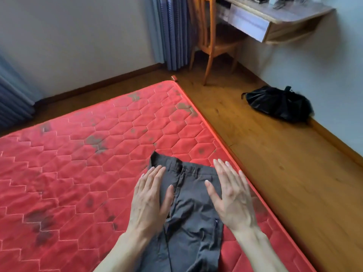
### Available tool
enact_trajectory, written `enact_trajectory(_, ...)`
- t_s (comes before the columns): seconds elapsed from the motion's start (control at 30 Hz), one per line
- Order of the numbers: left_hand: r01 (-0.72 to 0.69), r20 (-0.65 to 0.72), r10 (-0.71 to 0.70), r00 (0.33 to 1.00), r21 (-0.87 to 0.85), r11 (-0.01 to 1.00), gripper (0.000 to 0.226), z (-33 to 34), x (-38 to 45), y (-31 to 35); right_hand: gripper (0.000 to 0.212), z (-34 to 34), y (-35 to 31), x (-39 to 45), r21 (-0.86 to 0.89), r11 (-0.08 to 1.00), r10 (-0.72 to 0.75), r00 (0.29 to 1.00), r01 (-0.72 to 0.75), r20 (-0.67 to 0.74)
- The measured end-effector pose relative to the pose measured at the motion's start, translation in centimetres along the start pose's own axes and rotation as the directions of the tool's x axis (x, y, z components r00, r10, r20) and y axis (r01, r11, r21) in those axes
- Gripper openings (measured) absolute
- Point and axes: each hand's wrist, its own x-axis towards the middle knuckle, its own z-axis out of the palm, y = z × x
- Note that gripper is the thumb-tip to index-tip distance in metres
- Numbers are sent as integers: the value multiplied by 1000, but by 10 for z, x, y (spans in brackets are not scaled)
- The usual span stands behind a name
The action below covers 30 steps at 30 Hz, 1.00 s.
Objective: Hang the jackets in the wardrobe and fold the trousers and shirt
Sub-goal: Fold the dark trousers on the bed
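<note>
On the red mattress [78, 154] near its right edge lay the grey trousers [193, 213]; our left hand [150, 201] and right hand [231, 197] were flat-fingered on them, grasping nothing. We judged them light and limp, best pinched at the waistband.

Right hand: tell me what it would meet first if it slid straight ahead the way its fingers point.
The right hand lies flat on the dark grey trousers, fingers pointing up-left toward the waistband. Sliding on, it would probably cross the waistband edge first, then reach the bare red quilted mattress. Nothing else appears in that line.
</note>
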Motion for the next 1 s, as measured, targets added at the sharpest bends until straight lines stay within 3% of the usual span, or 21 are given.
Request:
enact_trajectory(0.4, -12, 84, -4, 996, 185, 983, 57, 206, 47, -135, 72, 204, 116, 26, -106, 975, 210, 968, -197, 136)
enact_trajectory(0.47, -7, 96, -20, 995, 271, 962, 57, 223, 52, -152, 80, 224, 128, 33, -88, 951, 308, 927, -295, 213)
enact_trajectory(0.53, -17, 106, -21, 994, 352, 936, 58, 235, 56, -172, 94, 241, 131, 41, -26, 883, 453, 839, -468, 300)
enact_trajectory(0.6, -22, 108, -24, 994, 410, 912, 59, 242, 64, -192, 99, 258, 132, 49, -59, 834, 538, 783, -549, 311)
enact_trajectory(0.7, 24, 109, -80, 991, 441, 897, 57, 248, 79, -215, 110, 276, 136, 53, -138, 840, 543, 802, -525, 250)
enact_trajectory(0.83, 118, 105, -167, 980, 367, 923, 64, 248, 105, -228, 125, 283, 141, 60, -77, 839, 543, 816, -539, 200)
enact_trajectory(0.9, 256, 84, -282, 956, 238, 937, 71, 248, 121, -225, 127, 283, 142, 64, -64, 838, 544, 816, -543, 195)
enact_trajectory(1.0, 557, 83, -554, 828, -12, 830, 70, 242, 134, -209, 125, 284, 140, 64, -10, 848, 526, 841, -529, 126)
